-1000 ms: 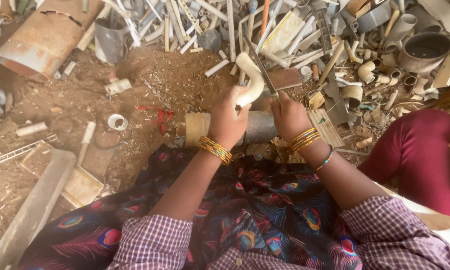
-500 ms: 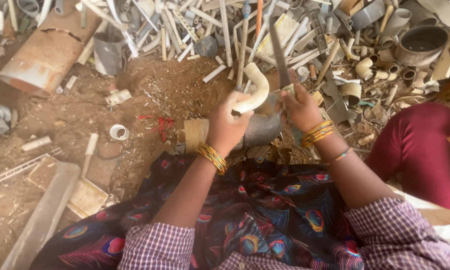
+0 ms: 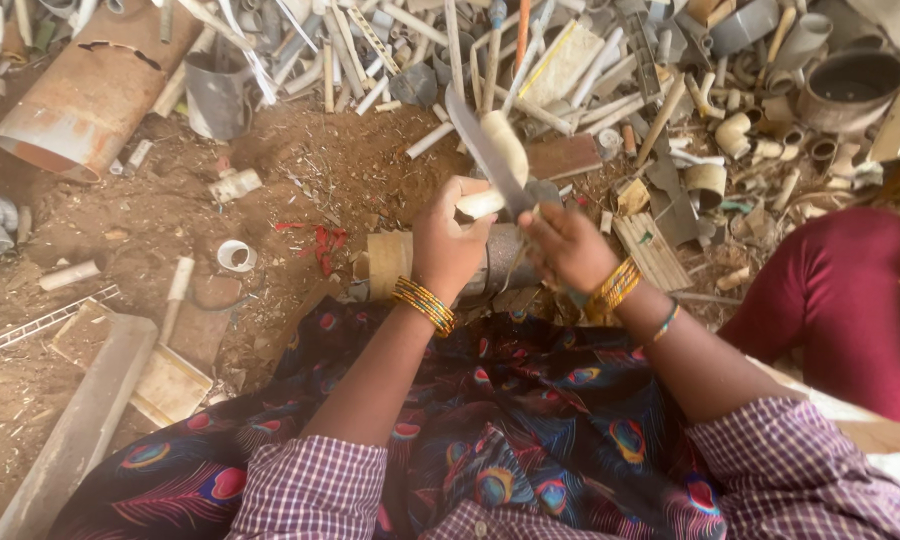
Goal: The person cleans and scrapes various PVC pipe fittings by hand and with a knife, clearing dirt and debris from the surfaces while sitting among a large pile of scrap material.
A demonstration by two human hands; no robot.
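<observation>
Over our lap, draped in dark cloth with a peacock-feather print (image 3: 490, 440), both forearms reach forward from checked purple sleeves and meet above the dirt. Our left hand (image 3: 448, 245), with a band of gold bangles at the wrist, is curled tight around the lower end of a curved cream pipe piece (image 3: 500, 160); the fingers wrap it fully and the thumb side faces up. Our right hand (image 3: 562, 245), also bangled, is closed on the handle of a long knife (image 3: 485, 155), though the handle itself is hidden inside the fist. The blade runs up and to the left from that fist and lies across the pipe piece, touching it near its upper bend.

That pipe piece is pale, off-white, bent like an elbow, and held upright just above a short grey-and-tan pipe section (image 3: 440, 265) lying on the ground beneath our hands. Beyond it spreads a heap of cut pipe scraps (image 3: 610, 70). A large rusty-orange pipe (image 3: 90, 95) lies at upper left, and a person's maroon-clad leg (image 3: 840, 300) sits at right.
</observation>
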